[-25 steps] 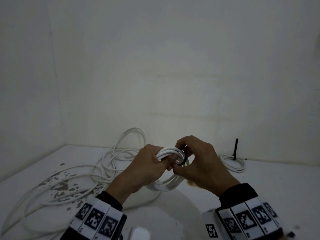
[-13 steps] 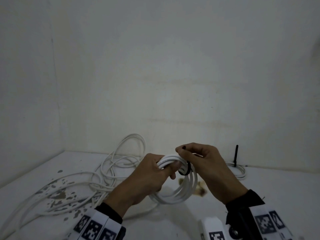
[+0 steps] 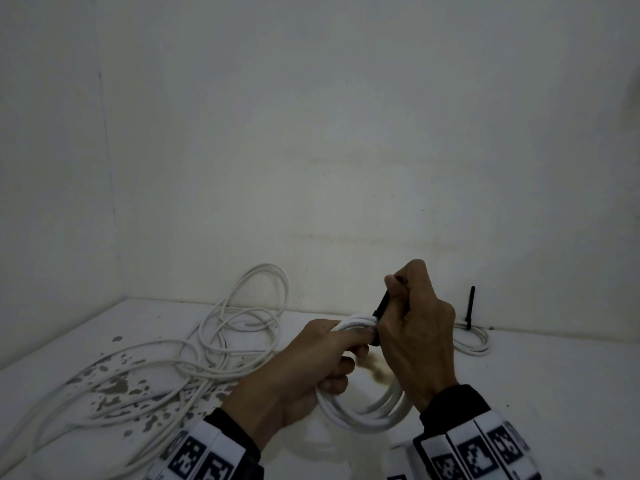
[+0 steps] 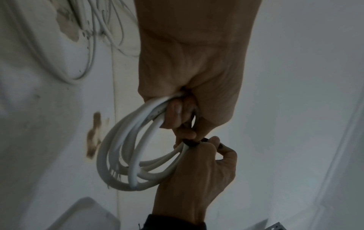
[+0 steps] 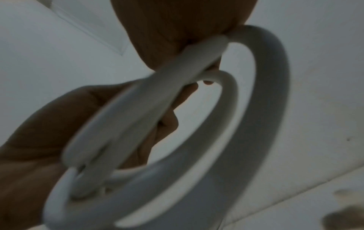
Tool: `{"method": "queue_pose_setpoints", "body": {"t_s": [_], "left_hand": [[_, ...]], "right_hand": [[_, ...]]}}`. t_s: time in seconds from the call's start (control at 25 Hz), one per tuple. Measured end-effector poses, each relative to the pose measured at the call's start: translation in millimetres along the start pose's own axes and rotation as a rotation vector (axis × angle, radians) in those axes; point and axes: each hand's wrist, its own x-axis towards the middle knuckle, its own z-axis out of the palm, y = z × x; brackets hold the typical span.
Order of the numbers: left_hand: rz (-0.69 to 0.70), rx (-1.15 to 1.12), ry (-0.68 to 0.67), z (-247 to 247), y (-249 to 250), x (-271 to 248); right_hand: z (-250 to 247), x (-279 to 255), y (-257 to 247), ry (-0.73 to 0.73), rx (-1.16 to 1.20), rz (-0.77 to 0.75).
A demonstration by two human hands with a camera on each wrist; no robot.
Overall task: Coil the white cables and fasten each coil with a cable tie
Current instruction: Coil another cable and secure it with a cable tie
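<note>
white cable coil [image 3: 363, 415], black cable tie [image 3: 381, 304]

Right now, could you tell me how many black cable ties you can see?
2. One tie wraps the coil in the hands, its tail gripped by the right hand. The other tie stands on the small coil by the wall. Others may be hidden.

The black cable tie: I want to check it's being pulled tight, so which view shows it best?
The head view: the black cable tie rises from the held coil into the right hand. The left wrist view shows only a dark band at the fingertips; the right wrist view shows none of it.
</note>
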Motion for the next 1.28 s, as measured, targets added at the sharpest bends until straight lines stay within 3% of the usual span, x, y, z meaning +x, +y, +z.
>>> {"method": "queue_pose_setpoints", "body": {"t_s": [0.16,0.32,0.44,0.52,0.64,0.8,0.92,1.12,1.28], "left_hand": [[-0.094,-0.178,-0.059,0,4,1],[-0.033,-0.061,0.109,0,1,4],[0.031,0.007,0.224,-3,0,6],[0.092,0.088,0.315,-6,-1,8],[0.253,0.346,0.365,-9,-2,11],[0.453,0.623,0.319,-15,-4,11],[0.524,0.697,0.286,-20,-10,13],[0.636,0.792,0.372,-26,-23,21],[0.667,0.717,0.405,-32,-17,21]], "right_hand": [[-3,1,-4,0.002,-0.001,-0.039],[-7,10,-10,-0.123,0.13,0.08],[-14,19,-16,-0.191,0.013,0.106],[-22,25,-20,-0.291,0.09,0.29],[-34,32,-29,-0.537,0.386,0.735],[-40,30,-20,-0.781,0.358,0.808],[-37,26,-12,-0.803,0.463,0.88],[-32,22,-15,-0.826,0.56,0.949],[-30,21,-13,-0.799,0.832,0.993]]}}
